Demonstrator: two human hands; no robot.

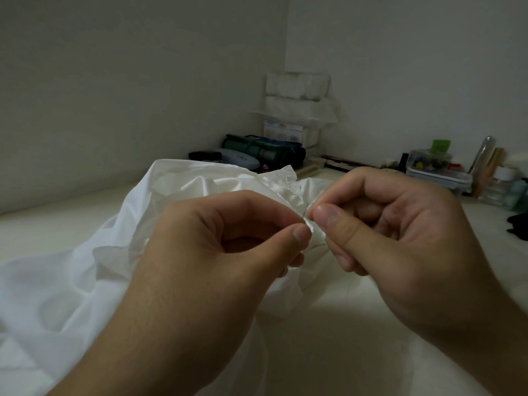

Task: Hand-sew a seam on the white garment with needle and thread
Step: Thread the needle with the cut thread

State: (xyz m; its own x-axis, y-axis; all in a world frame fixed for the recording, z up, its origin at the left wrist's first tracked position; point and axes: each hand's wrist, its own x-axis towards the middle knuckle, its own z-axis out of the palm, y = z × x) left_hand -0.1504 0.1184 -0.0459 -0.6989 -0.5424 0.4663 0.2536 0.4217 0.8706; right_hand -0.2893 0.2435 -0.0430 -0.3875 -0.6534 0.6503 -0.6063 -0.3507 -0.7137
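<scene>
Pinching one small fold of the garment (183,195) between thumb and forefinger of each hand, you have your left hand (217,241) and right hand (380,224) nearly touching above the middle of the tabletop (328,338). The rest of the cloth trails toward the left edge. No needle or thread can be made out. The fabric looks thin, light and limp, so grip close beside the seam line and keep it taut.

**A corner at home**

I'm at a pale counter (328,338) in a plain-walled room. Household clutter lines the far edge: a glasses case (233,159), a rolled green pouch (264,150), a clear plastic box (438,174) of small bits, and jars (504,181).
</scene>
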